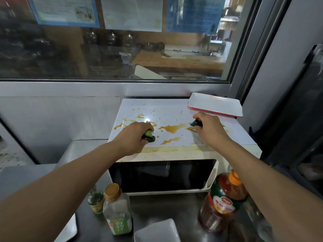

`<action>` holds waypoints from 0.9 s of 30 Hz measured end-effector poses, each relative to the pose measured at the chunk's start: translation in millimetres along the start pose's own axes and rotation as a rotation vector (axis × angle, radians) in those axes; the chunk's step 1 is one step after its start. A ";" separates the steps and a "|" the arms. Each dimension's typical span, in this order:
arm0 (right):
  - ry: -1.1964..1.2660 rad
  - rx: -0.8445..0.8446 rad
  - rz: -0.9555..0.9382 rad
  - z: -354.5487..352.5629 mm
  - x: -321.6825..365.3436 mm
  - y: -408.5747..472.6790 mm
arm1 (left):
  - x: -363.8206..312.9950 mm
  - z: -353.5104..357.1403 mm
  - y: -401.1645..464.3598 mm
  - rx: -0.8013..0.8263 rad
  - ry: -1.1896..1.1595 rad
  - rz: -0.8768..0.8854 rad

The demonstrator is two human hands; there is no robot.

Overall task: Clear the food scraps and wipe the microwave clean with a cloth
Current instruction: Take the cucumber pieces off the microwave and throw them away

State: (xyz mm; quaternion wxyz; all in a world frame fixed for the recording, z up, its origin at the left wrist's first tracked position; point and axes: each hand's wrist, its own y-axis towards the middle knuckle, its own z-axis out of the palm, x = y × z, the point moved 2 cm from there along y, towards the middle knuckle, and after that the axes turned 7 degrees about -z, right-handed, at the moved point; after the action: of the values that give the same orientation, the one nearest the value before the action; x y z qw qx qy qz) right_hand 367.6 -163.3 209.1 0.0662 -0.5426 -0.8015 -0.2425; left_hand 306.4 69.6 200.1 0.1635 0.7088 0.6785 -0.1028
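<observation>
No text can be read. The green label on the clear bottle (pixel 117 209), the red and yellow label on the oil bottle (pixel 222 202) and the posters (pixel 132 13) behind the window all carry print too blurred to make out.

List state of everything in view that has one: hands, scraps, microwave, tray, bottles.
left hand: gripping green scraps
right hand: pinching a dark scrap
microwave: door closed, top smeared with orange sauce, unwiped
tray: empty, on the microwave's back right corner
clear bottle: upright, capped
red bottle: upright, capped
</observation>
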 end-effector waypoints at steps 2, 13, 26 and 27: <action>0.002 -0.003 -0.002 -2.9 -2.8 -2.2 | -1.7 -0.6 -1.9 -0.019 -0.025 -0.004; -0.009 -0.062 0.005 -35.7 -35.2 -19.6 | -42.1 -0.1 -1.8 -0.076 -0.134 -0.001; 0.039 0.087 -0.108 -39.1 -73.3 -36.1 | -96.5 28.2 12.0 -0.053 -0.172 0.041; 0.046 0.098 -0.124 -37.5 -75.1 -37.4 | -98.6 29.1 12.8 -0.047 -0.173 0.037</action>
State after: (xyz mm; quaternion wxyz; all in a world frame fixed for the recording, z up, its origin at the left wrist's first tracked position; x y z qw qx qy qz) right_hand 358.2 -254.5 202.3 0.0961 -0.4824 -0.8427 -0.2190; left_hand 315.7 -33.0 210.6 0.2399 0.7056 0.6510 -0.1444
